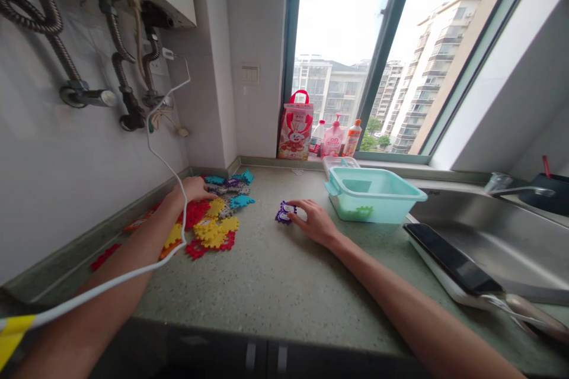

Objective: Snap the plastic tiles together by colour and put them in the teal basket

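Observation:
My right hand (313, 220) pinches purple interlocking puzzle pieces (284, 213) with white labels, resting on the counter. On the left, my left hand (194, 190) reaches into the far side of a spread of toothed-edge puzzle pieces, its fingers stretched out beside the grey pieces (229, 206). Blue pieces (242, 201) lie just past its fingertips. Nearer me are yellow pieces (212, 232) and red pieces (194, 213), overlapping in a loose heap. My left forearm covers part of the heap.
A turquoise plastic tub (377, 195) with green pieces inside stands right of my right hand. Beyond it are a steel sink (498, 237) and a phone (453, 257). A white cable (166, 160) hangs across my left forearm. Bottles (332, 141) line the windowsill.

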Motion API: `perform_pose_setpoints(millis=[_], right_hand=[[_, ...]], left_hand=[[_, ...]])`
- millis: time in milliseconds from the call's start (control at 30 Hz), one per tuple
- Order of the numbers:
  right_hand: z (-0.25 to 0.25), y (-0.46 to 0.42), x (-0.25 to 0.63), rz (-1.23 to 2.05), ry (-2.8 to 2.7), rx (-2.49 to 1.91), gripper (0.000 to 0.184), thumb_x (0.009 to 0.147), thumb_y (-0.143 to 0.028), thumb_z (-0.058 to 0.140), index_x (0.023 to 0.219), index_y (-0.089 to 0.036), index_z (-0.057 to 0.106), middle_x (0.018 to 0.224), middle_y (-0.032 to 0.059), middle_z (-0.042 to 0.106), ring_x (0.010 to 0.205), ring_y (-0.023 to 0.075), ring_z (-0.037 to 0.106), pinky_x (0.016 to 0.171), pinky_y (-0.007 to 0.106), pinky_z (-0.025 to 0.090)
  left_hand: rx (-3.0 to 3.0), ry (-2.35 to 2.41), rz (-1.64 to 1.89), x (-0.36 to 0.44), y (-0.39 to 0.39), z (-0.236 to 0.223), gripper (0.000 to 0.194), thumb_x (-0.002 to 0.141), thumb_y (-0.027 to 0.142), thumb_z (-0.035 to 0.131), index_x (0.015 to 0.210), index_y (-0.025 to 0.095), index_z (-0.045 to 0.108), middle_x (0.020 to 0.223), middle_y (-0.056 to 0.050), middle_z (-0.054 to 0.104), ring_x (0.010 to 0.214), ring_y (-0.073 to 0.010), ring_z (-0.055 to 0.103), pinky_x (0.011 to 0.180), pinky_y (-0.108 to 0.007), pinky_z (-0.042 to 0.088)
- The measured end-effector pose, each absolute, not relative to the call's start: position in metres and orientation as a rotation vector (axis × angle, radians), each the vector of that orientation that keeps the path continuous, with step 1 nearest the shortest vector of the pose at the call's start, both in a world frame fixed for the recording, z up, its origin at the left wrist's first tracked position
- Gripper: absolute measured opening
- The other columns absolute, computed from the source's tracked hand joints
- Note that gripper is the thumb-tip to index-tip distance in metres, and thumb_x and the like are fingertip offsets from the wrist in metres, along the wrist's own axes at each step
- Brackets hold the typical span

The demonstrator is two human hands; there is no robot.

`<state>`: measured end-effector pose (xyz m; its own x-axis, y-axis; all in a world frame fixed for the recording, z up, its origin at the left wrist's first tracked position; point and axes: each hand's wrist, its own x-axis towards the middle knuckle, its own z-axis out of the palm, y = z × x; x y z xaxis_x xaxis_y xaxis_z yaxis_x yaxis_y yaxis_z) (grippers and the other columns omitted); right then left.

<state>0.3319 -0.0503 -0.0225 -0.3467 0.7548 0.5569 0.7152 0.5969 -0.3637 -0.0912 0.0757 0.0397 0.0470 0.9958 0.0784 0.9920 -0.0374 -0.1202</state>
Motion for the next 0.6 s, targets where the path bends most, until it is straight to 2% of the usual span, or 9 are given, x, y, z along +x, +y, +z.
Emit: perform_pose_setpoints(millis=[167,267,400,500,600], right_hand=[[-0.026,-0.048,0.330,0.112,-2.243,-1.207,0.032,0.098,-0.045,0.071,0.122,-0.024,0.075,0.115,0.0097,0.077,0.111,0.0277,0.068,0.100,0.041,0.052],[-0.024,-0.049,0.327,0.124,-2.261,-1.215,0.031,0.092,-0.041,0.078,0.117,-0.022,0.076,0.112,0.0097,0.077,0.110,0.0277,0.068,0.099,0.040,0.053],[-0.023,-0.048,0.326,0.121,-2.207,-1.266,0.025,0.088,-0.037,0.081,0.108,-0.023,0.079,0.105,0.0075,0.078,0.101,0.0268,0.070,0.093,0.038,0.054],[-0.025,-0.045,0.330,0.119,-2.109,-1.307,0.025,0.086,-0.039,0.081,0.107,-0.025,0.078,0.104,0.0063,0.079,0.097,0.0265,0.072,0.090,0.038,0.055],[-0.029,-0.038,0.338,0.175,-1.957,-1.292,0.024,0.089,-0.041,0.076,0.109,-0.026,0.076,0.104,0.0049,0.079,0.095,0.0250,0.074,0.089,0.038,0.056]], left_hand=[[-2.107,-2.066,0.048,-0.085,0.071,0.043,0.045,0.071,0.066,0.071,0.089,0.027,0.085,0.105,-0.012,0.081,0.103,-0.0360,0.072,0.087,-0.040,0.055],[-2.012,-2.033,0.006,-0.082,0.063,0.049,0.049,0.068,0.061,0.074,0.098,0.023,0.084,0.110,-0.016,0.079,0.107,-0.0387,0.070,0.095,-0.044,0.051],[-1.919,-1.946,-0.174,-0.065,0.049,0.063,0.054,0.074,0.060,0.071,0.108,0.020,0.081,0.108,-0.018,0.079,0.111,-0.0395,0.068,0.105,-0.049,0.043],[-2.131,-1.736,-0.383,-0.034,0.034,0.068,0.052,0.080,0.061,0.067,0.116,0.025,0.079,0.114,-0.012,0.078,0.115,-0.0350,0.066,0.108,-0.045,0.042],[-2.647,-1.331,-0.462,0.008,0.015,0.057,0.046,0.083,0.058,0.070,0.116,0.029,0.080,0.117,-0.007,0.077,0.112,-0.0276,0.067,0.104,-0.035,0.046]])
